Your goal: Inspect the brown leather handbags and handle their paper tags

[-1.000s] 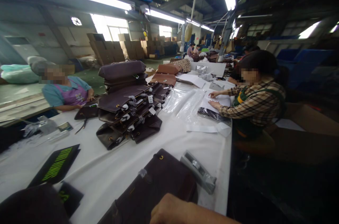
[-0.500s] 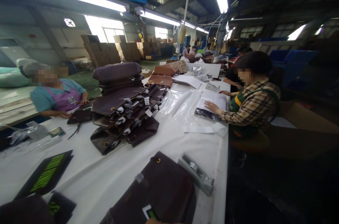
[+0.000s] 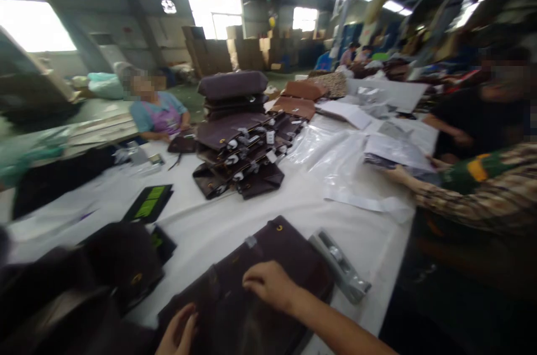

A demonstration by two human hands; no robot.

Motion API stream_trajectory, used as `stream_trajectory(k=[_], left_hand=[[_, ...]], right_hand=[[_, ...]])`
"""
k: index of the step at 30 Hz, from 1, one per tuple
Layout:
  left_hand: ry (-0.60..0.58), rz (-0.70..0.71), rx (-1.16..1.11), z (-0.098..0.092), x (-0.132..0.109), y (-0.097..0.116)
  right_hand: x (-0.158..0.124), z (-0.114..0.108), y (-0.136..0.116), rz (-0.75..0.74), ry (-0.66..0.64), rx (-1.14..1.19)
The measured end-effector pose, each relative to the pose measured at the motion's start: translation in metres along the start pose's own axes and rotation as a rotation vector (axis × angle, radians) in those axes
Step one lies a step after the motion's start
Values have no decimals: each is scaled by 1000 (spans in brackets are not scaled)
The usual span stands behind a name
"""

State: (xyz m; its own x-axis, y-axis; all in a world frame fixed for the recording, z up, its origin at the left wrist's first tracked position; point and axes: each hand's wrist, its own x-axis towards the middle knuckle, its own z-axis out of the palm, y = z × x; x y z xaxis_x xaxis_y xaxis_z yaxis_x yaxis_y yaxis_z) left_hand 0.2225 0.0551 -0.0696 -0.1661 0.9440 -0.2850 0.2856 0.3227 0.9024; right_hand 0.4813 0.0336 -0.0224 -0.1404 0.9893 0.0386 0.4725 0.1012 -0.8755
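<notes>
A dark brown handbag (image 3: 293, 249) with a gold ring lies flat on the white-covered table in front of me. Over its middle is my right hand (image 3: 271, 285), its fingers curled together; whatever they may pinch is hidden. My left hand (image 3: 178, 332) rests by the bag's near left edge, thumb and fingers apart, with nothing visible between them. Beside the bag's right edge sits a grey tape dispenser (image 3: 339, 265). More dark brown bags (image 3: 121, 265) lie blurred at my left.
A tall stack of brown bags (image 3: 232, 131) stands mid-table. Black cards with green print (image 3: 149, 204) lie left. At right, a co-worker in a plaid sleeve (image 3: 474, 198) handles a white-covered package (image 3: 394, 154). Another person (image 3: 161, 114) sits across the table. Clear plastic sheets (image 3: 335, 159) lie beyond.
My view has swung left and down. Both my hands now show over the bag, and the white-edged green tag on it is out of sight. The co-worker at right has lifted the package's edge.
</notes>
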Motion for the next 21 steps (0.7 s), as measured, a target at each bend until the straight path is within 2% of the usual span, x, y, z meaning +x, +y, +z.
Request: stream_trajectory(k=[3,5,6,10,15,21], left_hand=[[71,-279,-183,-15,17,-8],[67,-396,-252,-15,26,-10],[72,-412,-265,-11,30,-9],[38,-399,-241,14,45,-6],[-15,-312,-142,42,70,-3],[-41,-274,-5,44,89,-3]], right_hand=[[23,-3,-2,-12,26,-91],[40,7,4,-9,-7,-139],[46,14,7,-5,-29,-166],[66,40,20,49,-71,-296],[78,47,35,141,-66,-450],[90,54,44,136,-150,-550]])
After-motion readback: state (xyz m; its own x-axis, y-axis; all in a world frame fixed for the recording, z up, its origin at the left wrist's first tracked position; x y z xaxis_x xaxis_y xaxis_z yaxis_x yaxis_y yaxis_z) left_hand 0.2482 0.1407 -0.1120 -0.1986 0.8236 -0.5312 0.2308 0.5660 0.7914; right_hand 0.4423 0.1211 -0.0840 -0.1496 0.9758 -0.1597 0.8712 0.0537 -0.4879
